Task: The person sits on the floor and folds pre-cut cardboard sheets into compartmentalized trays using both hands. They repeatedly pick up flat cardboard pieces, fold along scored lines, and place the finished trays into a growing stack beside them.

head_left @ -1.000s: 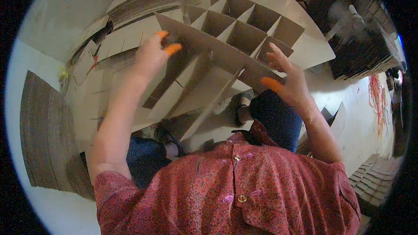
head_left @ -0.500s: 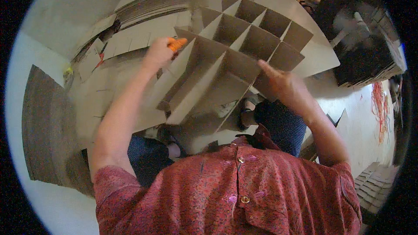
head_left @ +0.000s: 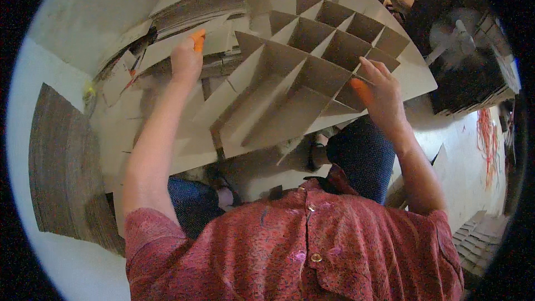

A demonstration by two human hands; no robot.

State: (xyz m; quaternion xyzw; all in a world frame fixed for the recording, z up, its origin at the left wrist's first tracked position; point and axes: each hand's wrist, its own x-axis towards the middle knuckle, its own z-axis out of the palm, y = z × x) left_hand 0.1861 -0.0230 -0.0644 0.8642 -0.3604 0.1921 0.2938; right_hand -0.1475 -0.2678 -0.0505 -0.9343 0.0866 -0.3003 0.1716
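A brown cardboard divider grid (head_left: 309, 58), made of interlocked strips with open square cells, lies tilted on the table before me. My right hand (head_left: 384, 92) grips its right corner, with an orange cover on the thumb. My left hand (head_left: 186, 61), also with an orange finger cover, is apart from the grid. It is over pale cardboard strips (head_left: 214, 38) at the left back. Its fingers are partly hidden and blurred, so whether it holds a strip does not show.
Stacked cardboard (head_left: 200, 8) stands behind my left hand. A fan (head_left: 460, 36) stands by a dark cardboard pile (head_left: 471, 78) at the right. Red string (head_left: 486, 147) hangs at the far right. Another cardboard stack (head_left: 72, 167) is at the far left.
My left hand has left the grid's left edge and moved up and left to the strips. My right hand has shifted slightly right; the grid has moved slightly right too.
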